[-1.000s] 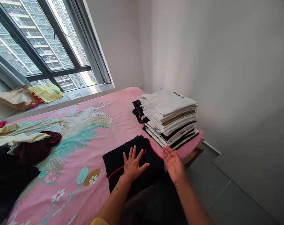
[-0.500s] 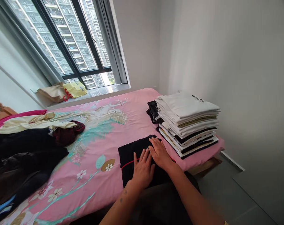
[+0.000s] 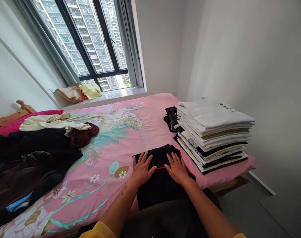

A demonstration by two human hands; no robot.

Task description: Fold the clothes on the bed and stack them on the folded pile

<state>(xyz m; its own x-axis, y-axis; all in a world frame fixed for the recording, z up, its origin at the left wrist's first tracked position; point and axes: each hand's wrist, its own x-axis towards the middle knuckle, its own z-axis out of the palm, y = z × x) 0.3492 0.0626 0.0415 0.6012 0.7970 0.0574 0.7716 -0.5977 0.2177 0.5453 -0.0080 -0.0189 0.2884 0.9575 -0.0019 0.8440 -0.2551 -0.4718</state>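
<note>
A folded black garment with red piping [image 3: 160, 185] lies near the front edge of the bed. My left hand [image 3: 142, 169] rests flat on its left side, fingers spread. On its right side my right hand [image 3: 176, 168] also lies flat, with the fingers apart. Between the two thumbs runs a thin red line across the dark cloth. Just to the right stands a tall stack of folded clothes [image 3: 215, 132], mostly white with some black and olive layers; a white piece with dark lettering is on top.
The bed wears a pink floral sheet [image 3: 110, 195]. At left sits a loose heap of dark clothes [image 3: 38, 165], with a cream garment [image 3: 48, 123] and a maroon one [image 3: 82, 135]. Small folded black items [image 3: 171, 117] lie behind the stack. Bags [image 3: 91, 91] rest on the windowsill.
My hands have moved apart, the left one toward the garment's left edge and the right one toward its right side. The view has shifted a little to the left.
</note>
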